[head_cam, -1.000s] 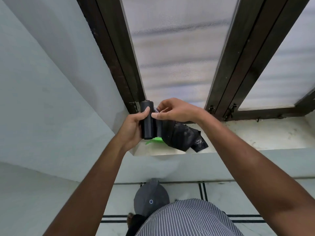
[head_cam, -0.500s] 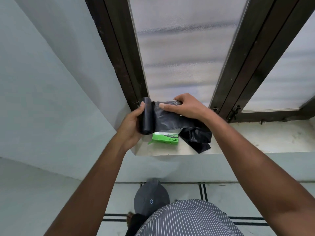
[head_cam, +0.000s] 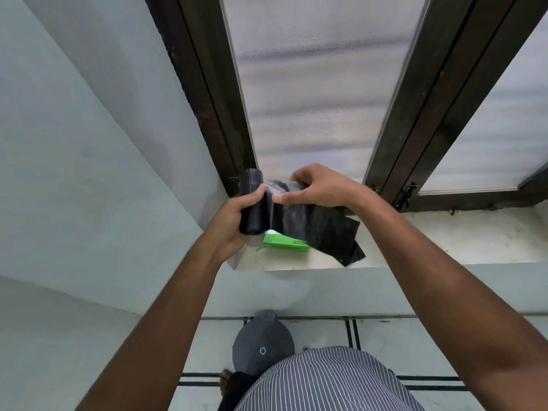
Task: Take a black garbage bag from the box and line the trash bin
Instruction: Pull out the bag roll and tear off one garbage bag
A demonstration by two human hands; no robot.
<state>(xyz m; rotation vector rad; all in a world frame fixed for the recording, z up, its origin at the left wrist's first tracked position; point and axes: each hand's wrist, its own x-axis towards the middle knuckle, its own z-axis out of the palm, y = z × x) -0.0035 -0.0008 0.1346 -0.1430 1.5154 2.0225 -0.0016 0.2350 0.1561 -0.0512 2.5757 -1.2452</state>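
My left hand (head_cam: 234, 221) grips an upright roll of black garbage bags (head_cam: 252, 209) above the window sill. My right hand (head_cam: 320, 188) pinches the unrolled black bag (head_cam: 323, 232), which stretches rightward from the roll and hangs with its loose end on the sill. Under the bag lies the green box (head_cam: 284, 243), partly hidden by it. A dark round trash bin (head_cam: 262, 342) stands on the floor below the sill, its lower part hidden by my striped shirt.
The pale stone sill (head_cam: 444, 241) runs to the right under dark window frames (head_cam: 415, 114) with frosted glass. A light wall (head_cam: 74, 158) closes the left side. The tiled floor (head_cam: 444, 336) lies below.
My right hand has drawn more of the bag out of the roll, and the loose end now lies flatter and wider across the sill. More of the green box shows than a second ago.
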